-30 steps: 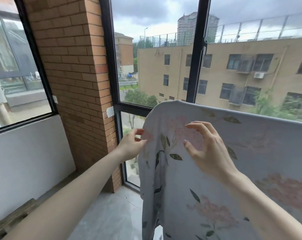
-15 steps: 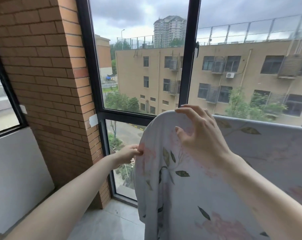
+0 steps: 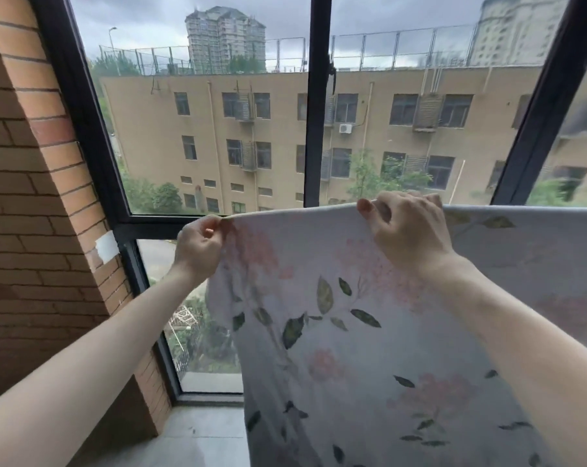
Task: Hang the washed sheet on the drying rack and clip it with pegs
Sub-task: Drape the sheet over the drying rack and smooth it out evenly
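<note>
At centre frame the floral sheet (image 3: 369, 332) hangs over a hidden rail, its top fold running left to right. The left hand (image 3: 199, 246) pinches the fold's end corner; the right hand (image 3: 408, 227) grips the fold further right.

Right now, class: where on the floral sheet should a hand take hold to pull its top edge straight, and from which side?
Grip the sheet on its top fold, at the free left corner, coming from the near side. The left hand pinches that corner; the right hand curls over the fold further along. The fold runs level between the hands, the cloth hanging below.
</note>
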Action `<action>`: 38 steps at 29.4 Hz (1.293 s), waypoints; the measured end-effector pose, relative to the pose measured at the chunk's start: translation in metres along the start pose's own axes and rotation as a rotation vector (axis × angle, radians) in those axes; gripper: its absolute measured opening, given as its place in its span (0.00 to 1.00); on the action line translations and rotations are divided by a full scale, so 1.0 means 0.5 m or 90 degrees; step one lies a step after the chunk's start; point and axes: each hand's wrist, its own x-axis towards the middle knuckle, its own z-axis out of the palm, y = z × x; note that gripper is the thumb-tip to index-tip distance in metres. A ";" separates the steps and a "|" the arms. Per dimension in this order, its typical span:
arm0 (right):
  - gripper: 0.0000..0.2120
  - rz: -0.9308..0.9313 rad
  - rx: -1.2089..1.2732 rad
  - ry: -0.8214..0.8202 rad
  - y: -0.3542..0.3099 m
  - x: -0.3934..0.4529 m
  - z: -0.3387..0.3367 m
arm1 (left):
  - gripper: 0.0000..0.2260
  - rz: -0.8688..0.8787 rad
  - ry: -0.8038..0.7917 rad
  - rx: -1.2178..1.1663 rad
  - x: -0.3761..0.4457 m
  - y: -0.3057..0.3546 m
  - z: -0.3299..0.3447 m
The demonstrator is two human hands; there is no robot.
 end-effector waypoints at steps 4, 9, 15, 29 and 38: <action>0.27 0.020 -0.017 -0.011 -0.032 0.002 0.009 | 0.08 -0.019 -0.257 0.294 0.009 -0.035 0.018; 0.26 0.056 -0.044 -0.012 -0.044 0.001 0.024 | 0.04 0.055 -0.220 0.103 -0.006 0.044 0.030; 0.19 0.127 -0.032 -0.025 -0.055 -0.020 0.015 | 0.13 0.204 -0.427 0.028 -0.034 0.152 0.046; 0.32 0.108 0.017 -0.045 -0.073 -0.091 0.002 | 0.07 0.209 -0.425 0.133 -0.030 0.137 0.077; 0.34 0.196 0.155 -0.091 -0.078 -0.259 0.002 | 0.10 0.116 -0.480 0.108 -0.084 0.097 0.108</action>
